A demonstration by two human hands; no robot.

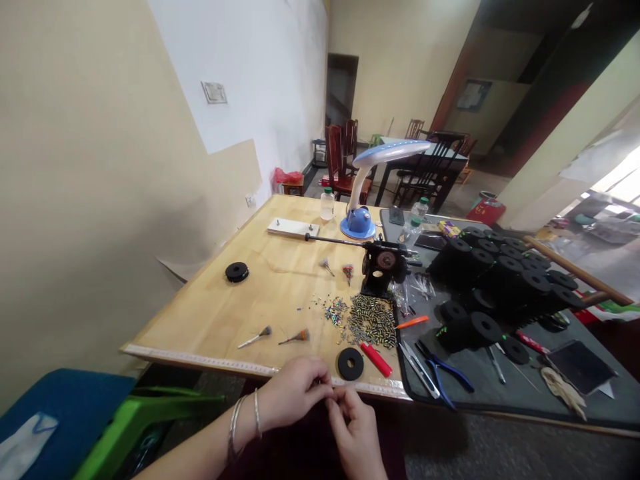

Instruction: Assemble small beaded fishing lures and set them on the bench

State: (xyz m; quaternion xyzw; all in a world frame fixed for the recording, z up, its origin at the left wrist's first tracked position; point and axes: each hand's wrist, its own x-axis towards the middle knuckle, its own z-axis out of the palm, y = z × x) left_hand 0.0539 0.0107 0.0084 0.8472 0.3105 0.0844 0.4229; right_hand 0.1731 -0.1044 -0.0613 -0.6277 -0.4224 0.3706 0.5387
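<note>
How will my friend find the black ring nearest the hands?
Find the wooden table, then its front edge beyond the right hand. The black ring lies flat there, left of the red stick. Unlike the farther black disc, it sits beside something red.

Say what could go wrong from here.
The left hand and right hand meet at the front edge of the table; anything small between them, hidden here, might drop. The small parts lie loose beside the red bar, so a nudge could scatter them. One handle of the pliers reaches the front edge of the mat, so an arm might catch it.
</note>
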